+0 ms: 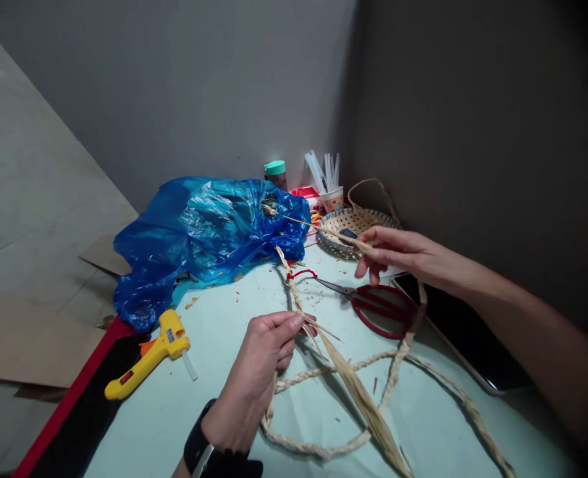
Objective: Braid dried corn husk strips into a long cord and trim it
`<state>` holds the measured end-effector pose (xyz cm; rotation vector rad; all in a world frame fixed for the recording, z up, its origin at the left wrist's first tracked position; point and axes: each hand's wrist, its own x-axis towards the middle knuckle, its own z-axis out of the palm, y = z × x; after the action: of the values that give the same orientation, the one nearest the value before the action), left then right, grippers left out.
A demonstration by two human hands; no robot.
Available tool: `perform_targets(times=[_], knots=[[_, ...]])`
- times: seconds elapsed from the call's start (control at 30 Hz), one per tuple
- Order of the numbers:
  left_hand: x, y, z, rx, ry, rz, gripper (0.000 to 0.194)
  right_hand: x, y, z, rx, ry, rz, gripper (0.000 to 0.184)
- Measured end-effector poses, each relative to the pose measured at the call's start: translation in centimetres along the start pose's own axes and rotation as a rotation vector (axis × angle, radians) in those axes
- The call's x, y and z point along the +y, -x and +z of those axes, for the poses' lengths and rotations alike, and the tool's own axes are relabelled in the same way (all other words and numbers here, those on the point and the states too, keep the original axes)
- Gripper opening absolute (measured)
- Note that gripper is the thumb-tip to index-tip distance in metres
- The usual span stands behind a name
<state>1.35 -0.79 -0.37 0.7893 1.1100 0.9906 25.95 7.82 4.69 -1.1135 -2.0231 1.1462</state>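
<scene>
Head view — L hand pinching braid, R hand gripping fiber strip — nr basket.

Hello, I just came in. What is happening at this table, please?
A person's left hand pinches a thin braid of pale fiber. The right hand holds a fiber strand that reaches to the opening of a blue plastic bag. Red-handled scissors and a yellow glue gun lie on the table.

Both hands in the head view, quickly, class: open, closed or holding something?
Left hand: closed, pinching the braided cord near its loose strands.
Right hand: fingers pinching a thin strand that stretches toward the blue bag.
</scene>
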Motion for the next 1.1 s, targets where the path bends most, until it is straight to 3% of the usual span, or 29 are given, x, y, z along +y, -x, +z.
perform_targets(times=[0.1,0.23,0.5,0.63,0.77,0.93,1.1], knots=[[0.2,0.1,0.2,0.0,0.014,0.004,0.028,-2.3,1.0,1.6,-0.229,-0.115,0.04,0.018],[0.2,0.0,0.4,0.012,0.047,0.003,0.026,-3.2,1.4,3.6,-0.362,-0.103,0.009,0.022],[0.2,0.2,0.3,0.004,0.09,0.034,0.021,-3.2,1.5,5.5,-0.419,0.074,-0.074,0.036],[0.3,0.3,0.5,-0.006,0.087,0.022,0.022,-3.6,2.2,5.6,-0.364,0.301,-0.118,0.034],[0.3,0.3,0.5,-0.037,0.102,0.024,0.02,-4.3,2.9,5.5,-0.322,0.275,-0.118,0.025],[0.3,0.2,0.5,0.001,0.105,0.011,0.021,-4.5,2.7,5.4,-0.425,0.068,0.041,0.024],[0.6,0.3,0.5,0.014,0.111,0.021,0.018,-3.6,2.8,5.8,-0.375,0.047,0.167,0.036]])
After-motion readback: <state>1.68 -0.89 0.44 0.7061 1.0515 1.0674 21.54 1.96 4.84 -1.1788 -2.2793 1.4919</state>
